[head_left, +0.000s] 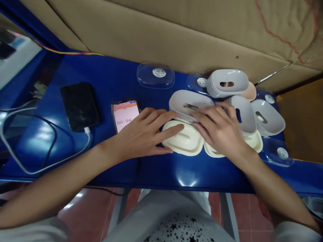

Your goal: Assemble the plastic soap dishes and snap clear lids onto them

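My left hand [142, 134] lies flat with its fingers spread, the fingertips resting on a cream oval plastic soap dish [185, 141]. My right hand [217, 129] rests over the front edge of a grey oval soap dish [189, 102] and above a second cream dish [254, 141]. Neither hand appears to grip anything. More grey dishes [227, 82] with slots stand to the right, stacked and tilted against each other. A peach dish [249, 92] is partly hidden behind them. Several clear plastic lids with round stickers lie around the group, including one [155, 74] at the back.
A phone showing a stopwatch [125, 115] lies by my left hand, beside a black phone [80, 106] with a white charging cable [45, 144]. All this sits on a glossy blue tabletop [118, 80], backed by brown cardboard [164, 33].
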Demonstrator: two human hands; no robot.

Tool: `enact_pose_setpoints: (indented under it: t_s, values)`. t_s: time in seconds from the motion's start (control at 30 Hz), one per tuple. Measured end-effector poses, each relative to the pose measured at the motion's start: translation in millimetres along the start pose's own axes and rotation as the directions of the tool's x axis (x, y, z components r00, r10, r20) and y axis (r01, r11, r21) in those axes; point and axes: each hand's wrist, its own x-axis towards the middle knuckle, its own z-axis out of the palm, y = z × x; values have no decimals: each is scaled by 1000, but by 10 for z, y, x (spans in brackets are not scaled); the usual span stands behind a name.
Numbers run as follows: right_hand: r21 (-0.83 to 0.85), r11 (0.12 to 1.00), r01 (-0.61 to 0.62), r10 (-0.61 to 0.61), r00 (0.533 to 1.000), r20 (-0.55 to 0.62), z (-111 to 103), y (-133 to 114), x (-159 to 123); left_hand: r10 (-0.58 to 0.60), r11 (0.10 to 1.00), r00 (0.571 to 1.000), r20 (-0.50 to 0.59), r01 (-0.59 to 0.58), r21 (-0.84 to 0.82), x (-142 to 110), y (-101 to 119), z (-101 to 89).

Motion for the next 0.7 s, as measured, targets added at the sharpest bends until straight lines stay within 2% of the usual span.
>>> enact_pose_setpoints:
  t_s: [0.1, 0.2, 0.37, 0.53, 0.7]
  values:
    - [67, 997, 34, -31, 998, -52, -188, -171, -169, 51, 998, 995, -88, -48, 45, 6, 11, -16]
    - [148, 986, 84, -75, 995, -62, -285, -348, -284, 83, 995, 992, -98, -77, 64, 27, 27, 3]
    - [192, 954, 229, -241, 970, 41, -231, -471, -384, 117, 993, 993, 4, -117, 8, 34, 17, 40]
    - [157, 961, 229, -251, 958, 136, -148, -455, -406, 136, 990, 990, 46, -135, -29, 35, 23, 40]
    - [206, 950, 236, -266, 955, 131, -138, -435, -380, 146, 989, 989, 35, -145, -36, 36, 22, 20]
